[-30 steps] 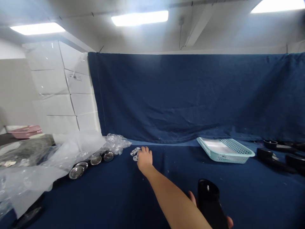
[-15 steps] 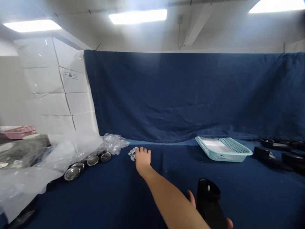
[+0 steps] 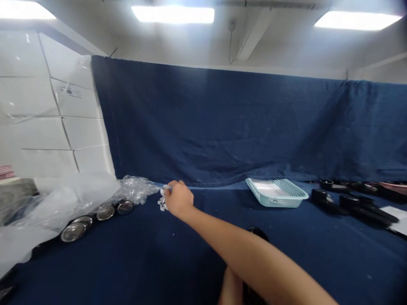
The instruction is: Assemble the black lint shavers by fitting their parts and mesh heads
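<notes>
Mid-frame, our right hand (image 3: 180,198) pinches a small, whitish, curved piece (image 3: 165,187). Whether our left hand (image 3: 231,286), bottom centre, grips anything, we cannot tell.

Beside your right hand (image 3: 180,198), the small white pieces (image 3: 162,204) look like smooth plastic against matt navy cloth (image 3: 133,250). To its left you have crinkled, glossy clear plastic film (image 3: 137,189) and shiny, metallic-looking discs (image 3: 106,212); to its right, a smooth plastic basket (image 3: 281,201) with matt white paper (image 3: 270,189) inside.
</notes>
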`<state>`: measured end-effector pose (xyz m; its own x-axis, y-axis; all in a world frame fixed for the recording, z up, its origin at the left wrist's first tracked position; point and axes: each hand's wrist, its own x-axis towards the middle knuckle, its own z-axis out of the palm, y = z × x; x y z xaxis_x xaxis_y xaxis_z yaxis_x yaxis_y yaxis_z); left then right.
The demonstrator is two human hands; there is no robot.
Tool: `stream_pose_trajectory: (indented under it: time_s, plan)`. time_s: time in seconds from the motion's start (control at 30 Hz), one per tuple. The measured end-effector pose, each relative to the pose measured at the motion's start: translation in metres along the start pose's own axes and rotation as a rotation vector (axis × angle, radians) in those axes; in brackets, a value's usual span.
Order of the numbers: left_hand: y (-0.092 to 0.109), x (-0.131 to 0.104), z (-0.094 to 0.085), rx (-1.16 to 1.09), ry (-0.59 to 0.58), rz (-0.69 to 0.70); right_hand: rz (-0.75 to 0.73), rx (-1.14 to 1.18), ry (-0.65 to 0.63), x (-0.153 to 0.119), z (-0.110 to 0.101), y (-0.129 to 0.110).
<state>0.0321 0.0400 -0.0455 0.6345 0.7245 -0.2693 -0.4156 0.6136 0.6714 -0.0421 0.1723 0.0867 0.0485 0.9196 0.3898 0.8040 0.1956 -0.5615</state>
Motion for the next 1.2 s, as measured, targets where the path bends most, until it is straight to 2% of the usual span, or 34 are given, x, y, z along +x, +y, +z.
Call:
stream_pose_trajectory:
  time_s: [0.1, 0.2, 0.27, 0.33, 0.43, 0.57, 0.87, 1.2]
  plan:
    - [0.002, -0.005, 0.006, -0.042, 0.019, -0.032, -0.064, 0.106, 0.118, -0.032, -0.066, 0.030]
    - [0.011, -0.012, 0.014, -0.103, 0.049, -0.023, 0.012, 0.214, 0.228, -0.075, -0.115, 0.091]
    - [0.017, -0.019, 0.020, -0.147, 0.093, -0.016, 0.085, 0.282, 0.296, -0.104, -0.131, 0.135]
    - [0.020, -0.025, 0.026, -0.131, 0.120, -0.007, 0.132, 0.347, 0.330, -0.129, -0.135, 0.171]
    - [0.021, -0.030, 0.031, -0.028, 0.129, 0.017, 0.147, 0.435, 0.329, -0.155, -0.128, 0.199]
    - [0.023, -0.031, 0.029, 0.102, 0.164, 0.066, 0.133, 0.509, 0.323, -0.167, -0.119, 0.201]
    - [0.029, -0.033, 0.031, 0.157, 0.240, 0.064, 0.080, 0.504, 0.244, -0.175, -0.125, 0.196]
    - [0.026, -0.032, 0.030, 0.160, 0.196, 0.064, 0.114, 0.464, 0.258, -0.179, -0.129, 0.193]
